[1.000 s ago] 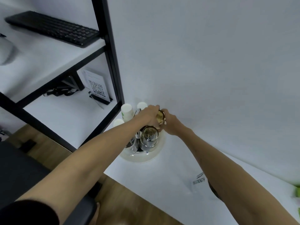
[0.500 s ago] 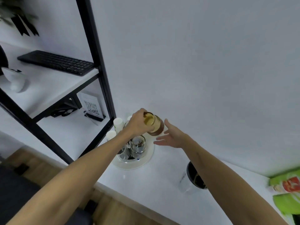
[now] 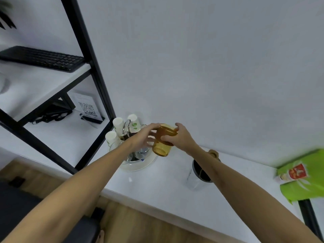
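An amber glass cup point(image 3: 162, 148) hangs tilted in the air over the right rim of a round white tray point(image 3: 138, 166). My right hand point(image 3: 180, 137) grips its upper part from the right, thumb on the near side. From the left, my left hand point(image 3: 144, 135) pinches the same end of the cup, fingertips on top and thumb below. Clear glasses point(image 3: 140, 153) stand on the tray, partly hidden behind my left wrist.
Three upturned paper cups point(image 3: 117, 122) sit on a metal holder at the tray's back. A black shelf frame point(image 3: 98, 81) stands left, with a keyboard point(image 3: 43, 57) and a QR sign point(image 3: 85, 107). A grey tumbler point(image 3: 199, 174) and a green packet point(image 3: 305, 179) lie right.
My right hand, open half a second ago, has closed on the amber cup. The cup has moved right and tilted, off the tray's centre. The view has shifted right.
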